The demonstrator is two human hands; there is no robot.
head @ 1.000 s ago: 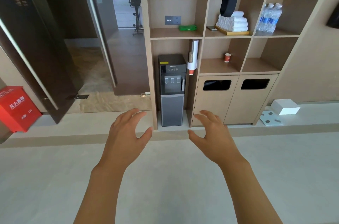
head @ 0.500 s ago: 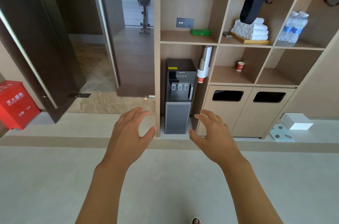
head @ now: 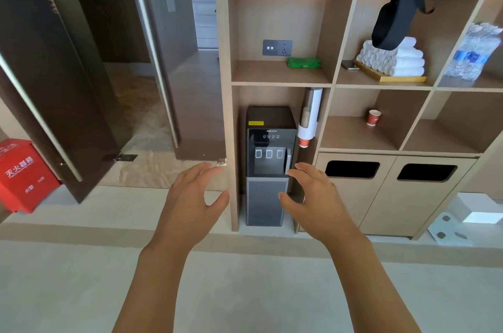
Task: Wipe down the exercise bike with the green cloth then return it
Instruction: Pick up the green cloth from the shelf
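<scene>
Fetching the green cloth [head: 303, 63] is, by my judgement, the step in hand. It lies folded at the back right of a shelf compartment [head: 272, 75] in the wooden shelving unit, just below and to the right of a grey wall socket [head: 277, 47] and directly above the water dispenser [head: 269, 163]. Both hands hang low in front of that dispenser, well below the cloth. The left hand [head: 190, 202] has its fingers [head: 200, 169] spread and gently bent, holding nothing; the right hand [head: 317, 202] is likewise loose and empty, its thumb apart from the other fingers.

To do this well, the right hand probably suits the reach, since the cloth sits toward the compartment's right wall. It should rise past the cup dispenser [head: 310, 114] without knocking it, go in flat over the shelf, and pinch the whole folded stack so no layer trails behind. The exercise bike is not in view here; the open doorway [head: 152, 73] at left seems the likely way to it.
</scene>
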